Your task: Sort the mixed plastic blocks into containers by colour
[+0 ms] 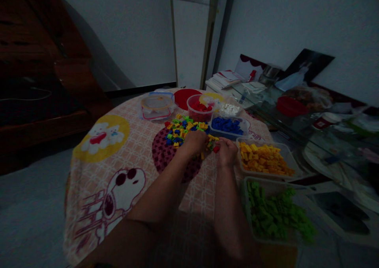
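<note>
A pile of mixed red, yellow, blue and green bricks (pixel 177 132) lies on the round table. My left hand (pixel 195 141) is over the right part of the pile, its fingers curled and mostly hidden. Just right of it, my right hand (pixel 227 150) has its fingers pinched together beside a red brick (pixel 216 149); whether it grips that brick is too dark to tell. Around the right side stand tubs of red bricks (pixel 201 106), blue bricks (pixel 227 125), yellow bricks (pixel 266 159) and green bricks (pixel 275 212).
Lidded clear containers (pixel 156 106) sit at the table's back left. White pieces (pixel 230 109) lie in a bag behind the blue tub. A glass side table (pixel 284 127) at the right holds a red bowl (pixel 291 106), a cup (pixel 325 120) and papers.
</note>
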Demonstrator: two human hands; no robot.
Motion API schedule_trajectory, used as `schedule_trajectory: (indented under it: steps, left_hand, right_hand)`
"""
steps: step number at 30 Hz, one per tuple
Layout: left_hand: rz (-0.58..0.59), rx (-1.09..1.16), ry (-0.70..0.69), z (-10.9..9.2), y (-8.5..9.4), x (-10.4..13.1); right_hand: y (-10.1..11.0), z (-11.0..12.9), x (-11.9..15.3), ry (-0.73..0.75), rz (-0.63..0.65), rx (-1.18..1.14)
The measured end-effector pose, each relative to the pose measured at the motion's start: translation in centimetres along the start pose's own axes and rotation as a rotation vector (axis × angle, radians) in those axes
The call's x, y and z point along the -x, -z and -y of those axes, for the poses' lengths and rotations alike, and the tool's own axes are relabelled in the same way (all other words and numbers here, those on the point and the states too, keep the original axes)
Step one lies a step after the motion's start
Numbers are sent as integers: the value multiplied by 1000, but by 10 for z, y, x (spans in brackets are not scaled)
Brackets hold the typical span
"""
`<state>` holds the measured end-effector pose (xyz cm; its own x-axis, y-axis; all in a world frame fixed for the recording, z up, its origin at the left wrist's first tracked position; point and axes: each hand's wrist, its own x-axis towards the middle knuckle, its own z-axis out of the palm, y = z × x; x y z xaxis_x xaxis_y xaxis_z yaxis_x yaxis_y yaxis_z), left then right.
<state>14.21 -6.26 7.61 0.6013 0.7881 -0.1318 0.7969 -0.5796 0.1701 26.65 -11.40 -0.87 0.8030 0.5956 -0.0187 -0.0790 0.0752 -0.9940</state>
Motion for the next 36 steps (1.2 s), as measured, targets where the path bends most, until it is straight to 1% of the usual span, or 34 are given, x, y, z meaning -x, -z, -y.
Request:
schedule_trajectory:
  steps: [5, 8, 11, 13, 18, 22, 25, 28, 29, 31, 34, 35, 36]
  left_hand:
    - [-65, 30, 63, 20, 6, 0]
    - [-83, 75, 38, 23, 10, 2]
    - [-45, 99, -3, 19, 8, 2]
    - [-14, 70, -14, 15, 6, 1]
    - [34, -52, 24, 2, 5, 5]
    - [30, -55, 54, -7, 5, 7]
    - [27, -23, 70, -4, 2, 4]
    - [21, 96, 41, 7, -1, -2]
    - [-4, 161, 28, 11, -2, -5]
    - [-107, 322, 8, 18, -5, -10]
    - [-321, 647, -18, 22, -15, -21]
    - [-369, 780, -36, 21, -21, -24]
    - [-391, 915, -67, 19, -26, -28]
  right_hand:
    - [-1, -2, 0, 8, -10, -4]
    - [-2, -1, 0, -11, -7, -15]
    - [-2, 0, 0, -32, -9, -14]
    - [-2, 1, 0, -27, -1, -14]
    - [-2, 4, 3, -27, 0, -21]
    - [-2, 2, 2, -32, 4, -39]
    - [-1, -2, -1, -7, 7, -22]
    - [-1, -6, -3, -4, -6, -21]
    - [-1, -7, -4, -9, -4, -27]
    - [-1, -8, -4, -17, 10, -44]
    - [-2, -8, -4, -19, 21, -52]
    - [-2, -7, -4, -17, 21, -49]
    - [-2, -6, -3, -15, 19, -42]
